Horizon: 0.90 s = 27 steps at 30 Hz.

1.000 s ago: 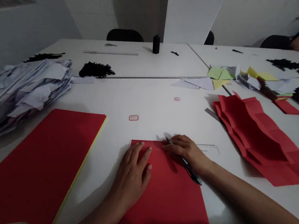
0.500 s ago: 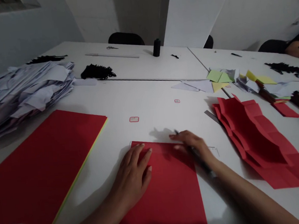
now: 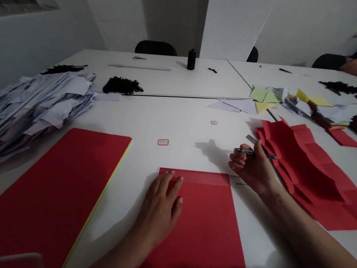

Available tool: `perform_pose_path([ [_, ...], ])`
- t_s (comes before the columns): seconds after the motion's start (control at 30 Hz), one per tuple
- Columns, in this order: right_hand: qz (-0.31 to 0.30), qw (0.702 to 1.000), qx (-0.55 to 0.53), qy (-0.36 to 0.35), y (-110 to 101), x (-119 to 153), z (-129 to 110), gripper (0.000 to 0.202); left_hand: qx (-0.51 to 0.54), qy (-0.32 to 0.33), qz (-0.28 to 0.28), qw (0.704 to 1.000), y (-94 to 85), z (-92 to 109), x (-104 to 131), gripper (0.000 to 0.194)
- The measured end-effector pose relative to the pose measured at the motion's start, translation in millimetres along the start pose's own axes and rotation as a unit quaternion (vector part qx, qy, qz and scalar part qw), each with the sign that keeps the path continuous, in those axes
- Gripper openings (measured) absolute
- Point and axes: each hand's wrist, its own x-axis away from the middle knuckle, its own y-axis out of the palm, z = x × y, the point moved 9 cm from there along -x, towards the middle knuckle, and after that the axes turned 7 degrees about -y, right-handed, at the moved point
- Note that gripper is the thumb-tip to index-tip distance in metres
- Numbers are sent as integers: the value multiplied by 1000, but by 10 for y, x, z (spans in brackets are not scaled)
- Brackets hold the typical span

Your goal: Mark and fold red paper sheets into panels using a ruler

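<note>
Left hand: the left hand (image 3: 160,206) lies flat, palm down and fingers spread, on the upper left part of the red sheet (image 3: 202,228); it grips nothing, only presses.
Right hand: the right hand (image 3: 253,170) is lifted just off the table, beyond the sheet's upper right corner, with its fingers curled around a pen (image 3: 254,152).
Pen: dark and slim, it lies roughly level across the fingertips, its tip pointing right toward the folded red paper (image 3: 306,168).
Red sheet: it lies flat on the white table (image 3: 183,117) directly before the person, its long sides running away from the camera.
Clear ruler: a clear ruler (image 3: 201,174) lies along the sheet's far edge, its right end sticking out past the corner, near the right hand.
Folded red paper: creased in zigzag steps, it lies to the right of the right hand, partly over a metal strip (image 3: 250,139).
Red stack: a larger red stack (image 3: 55,190) with a yellow edge lies well apart on the left.
White pile: a heap of white paper (image 3: 32,109) sits behind that stack.
Far side: coloured scraps (image 3: 265,97), a black spool (image 3: 191,59) and black thread bundles (image 3: 121,85) lie further back.
</note>
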Motion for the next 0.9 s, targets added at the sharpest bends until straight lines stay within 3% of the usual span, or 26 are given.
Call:
perform_pose_path([
  [0.17,8,1000,-17,4,-87,-27,-161,28,-3,-1,1,1000,8,6,8,43],
  [0.23,3,997,-45,-62,-112,-25,-425,27,-4,0,1,1000,6,12,6,43],
  [0.3,4,983,-67,-173,-162,3,-728,29,-5,0,-1,1000,6,14,4,42],
  [0.37,22,975,-24,-218,-205,27,-799,28,-7,0,-4,1000,8,14,4,42],
  [0.47,37,973,162,-161,-142,16,-512,25,-12,0,-3,1000,10,13,10,42],
  [0.6,-54,933,326,-143,257,12,-169,25,-15,5,6,1000,4,16,19,42],
  [0.77,-226,867,432,-100,774,-62,264,21,-10,8,6,1000,-9,10,0,42],
  [0.9,-258,852,448,-82,921,-165,534,19,1,7,5,1000,-17,4,-19,43],
])
